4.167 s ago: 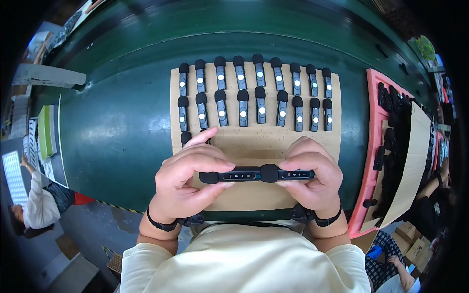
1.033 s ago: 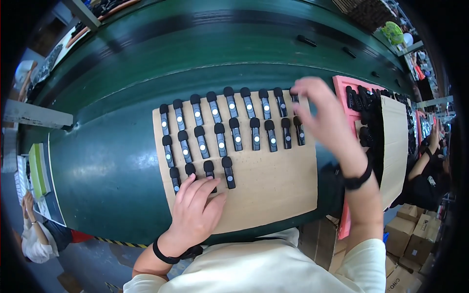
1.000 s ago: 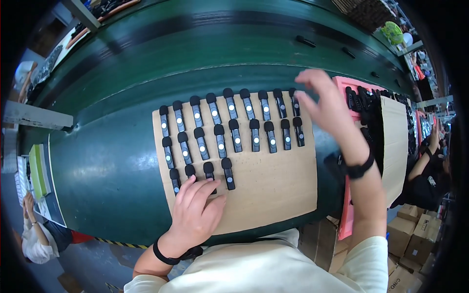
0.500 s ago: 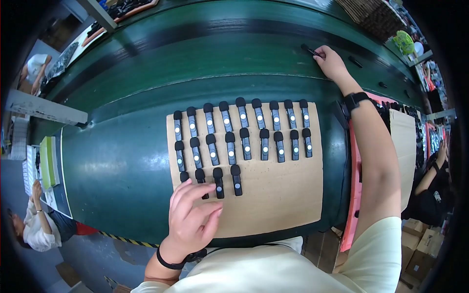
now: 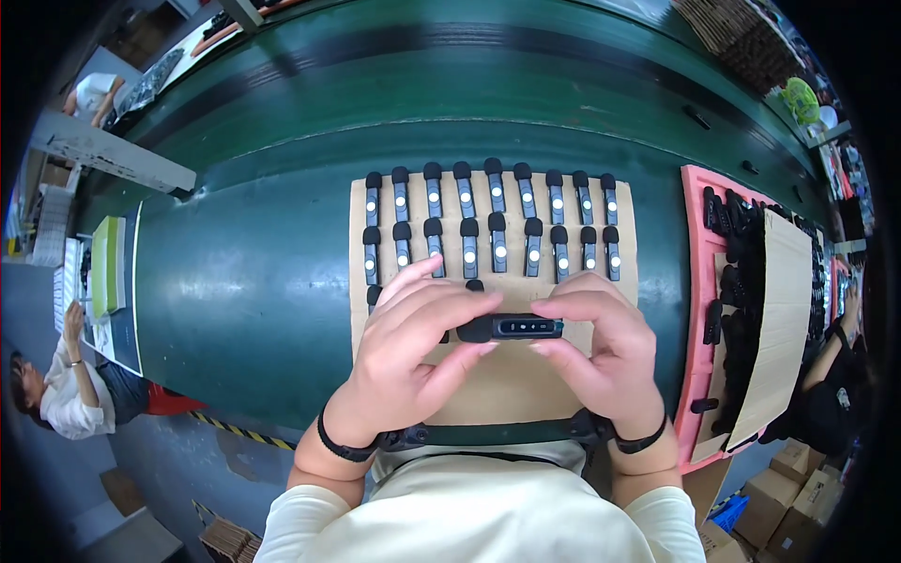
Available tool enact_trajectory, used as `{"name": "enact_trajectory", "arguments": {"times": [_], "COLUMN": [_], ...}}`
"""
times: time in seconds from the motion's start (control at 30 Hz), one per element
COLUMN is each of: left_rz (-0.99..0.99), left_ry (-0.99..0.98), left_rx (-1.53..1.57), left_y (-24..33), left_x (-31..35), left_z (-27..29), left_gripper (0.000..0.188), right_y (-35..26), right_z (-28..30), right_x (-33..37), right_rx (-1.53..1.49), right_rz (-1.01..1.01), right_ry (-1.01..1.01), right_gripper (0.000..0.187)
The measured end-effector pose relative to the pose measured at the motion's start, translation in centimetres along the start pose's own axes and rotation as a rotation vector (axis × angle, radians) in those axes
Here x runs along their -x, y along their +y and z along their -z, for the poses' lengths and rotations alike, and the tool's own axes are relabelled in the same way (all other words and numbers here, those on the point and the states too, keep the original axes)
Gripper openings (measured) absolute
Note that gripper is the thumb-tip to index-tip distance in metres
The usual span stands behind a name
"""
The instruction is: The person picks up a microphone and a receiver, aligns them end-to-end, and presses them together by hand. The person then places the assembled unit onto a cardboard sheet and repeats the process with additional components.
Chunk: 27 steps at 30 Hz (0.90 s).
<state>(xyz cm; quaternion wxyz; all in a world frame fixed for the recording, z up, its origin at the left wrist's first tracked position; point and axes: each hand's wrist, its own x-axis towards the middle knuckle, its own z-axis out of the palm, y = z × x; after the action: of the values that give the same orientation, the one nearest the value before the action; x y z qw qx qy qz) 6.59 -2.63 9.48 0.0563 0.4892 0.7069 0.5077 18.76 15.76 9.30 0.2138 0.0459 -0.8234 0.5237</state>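
A small black clip-on microphone (image 5: 527, 327) with a foam windscreen lies sideways between my two hands, over the cardboard sheet (image 5: 507, 399). My left hand (image 5: 399, 342) pinches its foam end between thumb and fingers. At the opposite end, the thumb and index finger of my right hand (image 5: 610, 352) close on the body. The side turned upward shows a long recessed strip with small light marks. Beyond my hands, microphones of the same kind (image 5: 498, 246) stand in rows on the cardboard, foam ends away from me, each with a pale round spot. My hands hide part of the nearest row.
A pink tray (image 5: 693, 310) on the right holds many black microphones and an upright cardboard piece (image 5: 774, 319). Loose microphones (image 5: 696, 116) lie on the green belt (image 5: 394, 84) beyond. A green-and-white box (image 5: 109, 266) stands at left. Other people sit at both sides.
My right hand has come back from the far belt with a microphone. My left hand has moved right, and both now hold it over the cardboard.
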Motion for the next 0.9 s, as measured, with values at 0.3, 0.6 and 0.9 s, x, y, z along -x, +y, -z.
{"name": "enact_trajectory", "arguments": {"times": [0.3,0.6,0.9], "left_rz": [-0.070,-0.082,-0.133], "left_ry": [-0.037,-0.038,-0.021], "left_rx": [0.062,0.097,0.085], "left_y": [-1.9,-2.1,-2.4], "left_x": [1.4,1.5,1.6], "left_z": [-1.2,-1.8,-1.8], "left_gripper": [0.031,0.027,0.028], "right_y": [2.8,3.0,2.6], "right_z": [-2.1,-1.8,-2.0], "right_x": [2.1,2.1,2.3], "right_rx": [-0.084,0.016,-0.071], "right_rz": [0.041,0.123,0.035], "right_ry": [0.127,0.071,0.071], "right_gripper": [0.035,0.029,0.033]}}
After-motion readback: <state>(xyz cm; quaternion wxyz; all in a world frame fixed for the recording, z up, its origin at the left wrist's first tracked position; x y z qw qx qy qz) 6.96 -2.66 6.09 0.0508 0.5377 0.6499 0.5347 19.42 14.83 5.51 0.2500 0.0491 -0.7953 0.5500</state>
